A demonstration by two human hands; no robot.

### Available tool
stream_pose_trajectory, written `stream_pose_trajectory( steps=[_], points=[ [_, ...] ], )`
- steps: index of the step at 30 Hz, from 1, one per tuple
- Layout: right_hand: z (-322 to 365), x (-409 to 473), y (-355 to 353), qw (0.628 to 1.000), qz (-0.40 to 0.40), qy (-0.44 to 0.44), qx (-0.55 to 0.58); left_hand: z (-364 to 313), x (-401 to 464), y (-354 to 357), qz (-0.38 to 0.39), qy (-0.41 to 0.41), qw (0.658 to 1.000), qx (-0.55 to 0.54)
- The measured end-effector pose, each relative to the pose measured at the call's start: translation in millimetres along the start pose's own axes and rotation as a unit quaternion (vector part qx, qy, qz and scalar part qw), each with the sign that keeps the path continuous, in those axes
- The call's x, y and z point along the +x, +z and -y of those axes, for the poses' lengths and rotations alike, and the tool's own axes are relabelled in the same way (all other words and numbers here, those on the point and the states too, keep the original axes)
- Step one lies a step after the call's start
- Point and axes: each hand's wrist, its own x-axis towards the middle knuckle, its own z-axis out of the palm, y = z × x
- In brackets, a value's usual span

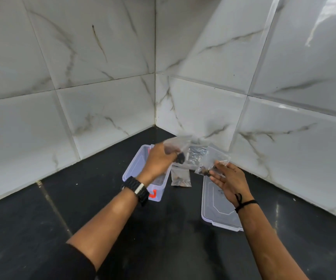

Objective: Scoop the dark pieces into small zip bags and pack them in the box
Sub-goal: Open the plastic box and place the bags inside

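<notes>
Between box (pixel 142 174) and lid (pixel 217 207), open counter (pixel 183 229).

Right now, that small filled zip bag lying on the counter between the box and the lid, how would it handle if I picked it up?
The small zip bag is thin clear film, so it would probably flop and sag. It holds only a few dark pieces, so likely very light. Glossy plastic on the dark counter may slide when nudged.
</notes>
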Motion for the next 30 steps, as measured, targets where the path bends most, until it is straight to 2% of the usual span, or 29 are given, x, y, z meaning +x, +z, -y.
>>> stream_pose_trajectory(
  steps=[3, 7, 12, 17, 30],
  points=[
    [-1, 1, 18, 0.999, 0.022, 0.010, -0.021, 22, 20, -33, -0.020, -0.048, 0.998, -0.018],
    [-7, 8, 30, 0.997, 0.033, 0.018, -0.068, 63, 41, -49, -0.033, -0.138, 0.989, 0.033],
    [-13, 22, 38, 0.995, 0.028, 0.014, -0.099, 85, 64, -39, -0.003, -0.192, 0.975, 0.110],
    [-15, 31, 37, 0.992, 0.032, 0.012, -0.122, 98, 86, -18, 0.067, -0.238, 0.955, 0.165],
    [-34, 39, 32, 0.989, 0.042, 0.031, -0.141, 117, 93, -14, 0.071, -0.260, 0.942, 0.200]
  ],
)
